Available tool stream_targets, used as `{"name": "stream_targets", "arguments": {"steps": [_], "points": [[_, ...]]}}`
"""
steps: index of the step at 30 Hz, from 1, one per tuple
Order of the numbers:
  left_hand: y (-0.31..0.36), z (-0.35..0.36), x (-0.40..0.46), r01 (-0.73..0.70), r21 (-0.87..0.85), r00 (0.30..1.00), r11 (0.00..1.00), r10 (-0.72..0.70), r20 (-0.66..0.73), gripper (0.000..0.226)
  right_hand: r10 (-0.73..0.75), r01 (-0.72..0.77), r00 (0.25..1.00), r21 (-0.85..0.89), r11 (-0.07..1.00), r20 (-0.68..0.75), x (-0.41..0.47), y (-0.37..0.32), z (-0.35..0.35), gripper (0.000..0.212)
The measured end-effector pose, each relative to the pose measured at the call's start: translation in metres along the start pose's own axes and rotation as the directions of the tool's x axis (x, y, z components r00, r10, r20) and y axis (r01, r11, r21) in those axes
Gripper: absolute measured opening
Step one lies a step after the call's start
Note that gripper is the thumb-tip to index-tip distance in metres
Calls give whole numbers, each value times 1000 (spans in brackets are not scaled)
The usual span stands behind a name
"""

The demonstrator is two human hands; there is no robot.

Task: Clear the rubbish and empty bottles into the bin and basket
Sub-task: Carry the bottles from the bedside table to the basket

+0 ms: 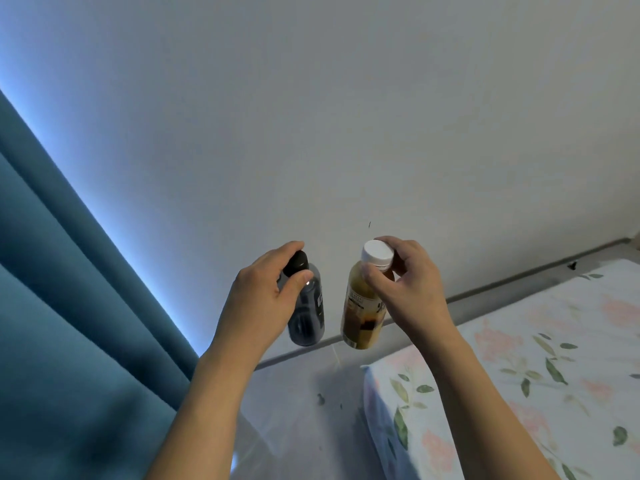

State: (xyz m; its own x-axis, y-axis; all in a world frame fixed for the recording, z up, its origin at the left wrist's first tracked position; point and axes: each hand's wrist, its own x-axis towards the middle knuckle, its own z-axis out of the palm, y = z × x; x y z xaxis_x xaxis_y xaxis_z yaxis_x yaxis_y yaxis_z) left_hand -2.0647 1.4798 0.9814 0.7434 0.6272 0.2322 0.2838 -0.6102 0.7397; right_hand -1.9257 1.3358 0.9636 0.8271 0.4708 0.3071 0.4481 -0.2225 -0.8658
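My left hand (266, 292) grips the neck of a dark clear bottle (308, 313) with a black cap, and the bottle hangs upright in the air. My right hand (408, 285) pinches the neck of a yellow-brown bottle (363, 313) with a white cap and a printed label, tilted slightly. The two bottles hang side by side in front of the white wall, above the floor. No bin or basket is in view.
A teal curtain (69, 306) fills the left side, with light along its edge. A mattress with a floral sheet (519, 375) lies at the lower right. Grey floor (304, 410) between them carries a few small dark specks.
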Motion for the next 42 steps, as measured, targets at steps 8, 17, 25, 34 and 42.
{"name": "stream_targets", "arguments": {"steps": [8, 17, 25, 34, 42], "points": [[0, 23, 129, -119, -6, 992, 993, 119, 49, 41, -11, 11, 998, 6, 1000, -69, 122, 18, 22, 29], [-6, 55, 266, -244, -110, 955, 964, 258, 147, 41, 70, -70, 962, 11, 997, -265, 230, 42, 31, 30], [3, 112, 383, -399, -294, 812, 869, 484, 326, 39, 185, -231, 821, -17, 973, -541, 282, 66, 19, 30], [66, 210, 441, -498, -447, 625, 743, 665, 409, 39, 178, -334, 652, -69, 940, -737, 304, 112, -45, 27], [121, 282, 479, -583, -452, 507, 675, 737, 447, 39, 164, -366, 570, -69, 928, -805, 343, 148, -91, 28]]}}
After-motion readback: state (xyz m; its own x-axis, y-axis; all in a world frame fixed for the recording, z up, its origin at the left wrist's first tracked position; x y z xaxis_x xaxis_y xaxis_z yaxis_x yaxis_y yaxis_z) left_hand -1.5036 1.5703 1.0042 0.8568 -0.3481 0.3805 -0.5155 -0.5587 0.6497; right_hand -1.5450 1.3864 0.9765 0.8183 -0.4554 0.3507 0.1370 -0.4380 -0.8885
